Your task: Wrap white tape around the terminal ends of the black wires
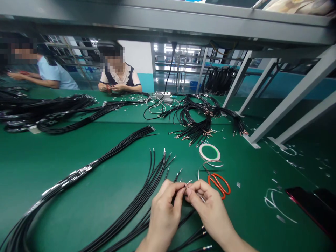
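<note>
In the head view, two bare hands met above a green desk (78,206), toward its near edge, which was out of view. The left hand (164,206) and right hand (210,206) came together fingertip to fingertip, each grip pinching a small piece, seemingly a cable end (186,186), held directly between them. Neither hand was clearly nearer to it; fingers hid most of its length, so its long axis could not be told for certain, though a bright tip beside it pointed toward the desk's far edge. Just left of the left grip, a spread of black cables (141,196) slanted up from the near edge, long axis running away and rightward, silvery tips toward the far edge; the left hand was the nearer one. Beyond the right grip, on the far side, lay orange-handled scissors (209,180), with blades angled away to the left, and past them a white tape roll (200,153) lying flat; the right hand was nearer to both. A pale strip (198,172) curled between the roll and the right hand; whether that hand held it could not be told.
</note>
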A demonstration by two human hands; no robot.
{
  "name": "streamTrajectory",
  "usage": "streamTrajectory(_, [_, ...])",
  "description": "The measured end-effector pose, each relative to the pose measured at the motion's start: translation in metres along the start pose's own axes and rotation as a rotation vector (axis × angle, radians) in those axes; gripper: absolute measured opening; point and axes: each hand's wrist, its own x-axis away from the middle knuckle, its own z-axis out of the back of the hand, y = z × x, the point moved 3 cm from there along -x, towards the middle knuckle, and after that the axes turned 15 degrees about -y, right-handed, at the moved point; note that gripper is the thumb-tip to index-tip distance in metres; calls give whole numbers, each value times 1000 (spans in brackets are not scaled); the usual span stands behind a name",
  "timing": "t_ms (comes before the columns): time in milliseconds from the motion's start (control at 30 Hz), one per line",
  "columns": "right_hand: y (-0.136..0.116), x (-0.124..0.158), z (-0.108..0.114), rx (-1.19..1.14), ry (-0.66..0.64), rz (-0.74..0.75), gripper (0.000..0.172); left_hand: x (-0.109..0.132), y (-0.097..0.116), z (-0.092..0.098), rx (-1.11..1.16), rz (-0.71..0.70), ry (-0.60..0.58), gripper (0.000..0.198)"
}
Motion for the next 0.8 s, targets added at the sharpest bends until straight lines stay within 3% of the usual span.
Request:
streamTrajectory(233, [4,-1,3,-64,3,-44,23,4,-1,-3,-15,-33,33,25])
streamTrajectory(800, [5,-2,6,-61,14,-51,25,5,3,-3,-66,-54,-14,26])
